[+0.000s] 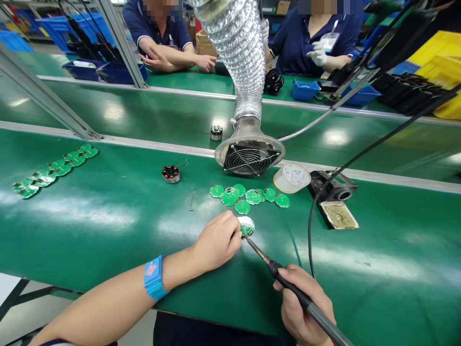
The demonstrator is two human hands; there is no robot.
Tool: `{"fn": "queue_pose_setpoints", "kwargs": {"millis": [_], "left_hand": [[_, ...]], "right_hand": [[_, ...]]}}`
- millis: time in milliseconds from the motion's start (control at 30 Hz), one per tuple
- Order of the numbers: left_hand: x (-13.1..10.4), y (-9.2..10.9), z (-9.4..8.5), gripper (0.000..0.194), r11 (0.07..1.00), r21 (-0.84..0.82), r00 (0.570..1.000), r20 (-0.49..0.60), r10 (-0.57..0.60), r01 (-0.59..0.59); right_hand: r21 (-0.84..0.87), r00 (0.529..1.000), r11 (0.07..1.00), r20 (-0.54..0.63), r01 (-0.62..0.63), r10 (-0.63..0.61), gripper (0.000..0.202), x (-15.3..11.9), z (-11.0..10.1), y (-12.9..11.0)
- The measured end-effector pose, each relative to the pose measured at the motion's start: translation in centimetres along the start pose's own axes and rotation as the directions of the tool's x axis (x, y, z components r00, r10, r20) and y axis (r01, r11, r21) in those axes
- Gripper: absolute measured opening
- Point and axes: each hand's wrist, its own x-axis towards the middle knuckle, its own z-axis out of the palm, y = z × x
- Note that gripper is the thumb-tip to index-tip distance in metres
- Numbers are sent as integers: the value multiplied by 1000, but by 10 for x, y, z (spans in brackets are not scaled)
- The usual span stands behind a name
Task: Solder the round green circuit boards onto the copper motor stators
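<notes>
My left hand [218,240], with a blue wrist strap [154,277] behind it, has its fingers closed at the left edge of a round green circuit board [247,226]. Whatever lies between those fingertips is hidden. My right hand [306,302] is wrapped round the black handle of a soldering iron [296,292], whose tip touches or nearly touches the lower edge of that board. Just beyond are several loose round green boards [242,206], some overlapping. A roll of solder wire or similar spool [292,178] sits to their right.
An extractor hood with a fan [251,158] hangs over the bench. At right stands an iron holder with a sponge [339,215], a black cable beside it. Left are a coil part [171,174] and a row of boards [57,168]. Two people sit across.
</notes>
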Motion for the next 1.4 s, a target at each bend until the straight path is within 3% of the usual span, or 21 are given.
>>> {"fn": "queue_pose_setpoints", "kwargs": {"millis": [300,967,1167,1267,1400], "left_hand": [[-1,1,-1,15,999,35,999,38,-25,23],[0,-1,0,16,994,99,998,37,49,-52],[0,-2,1,16,993,113,998,53,37,-43],[0,-1,1,16,992,119,998,51,32,-38],[0,-1,0,16,992,118,998,53,34,-40]], "right_hand": [[-204,999,979,-21,23,-28,17,-7,2,8],[-25,1000,999,7,-25,25,35,-3,1,0],[-80,999,997,40,23,-20,27,-1,3,-1],[-93,1000,996,3,-4,4,30,-1,0,-2],[-220,998,976,-53,1,-13,26,21,-14,1]]}}
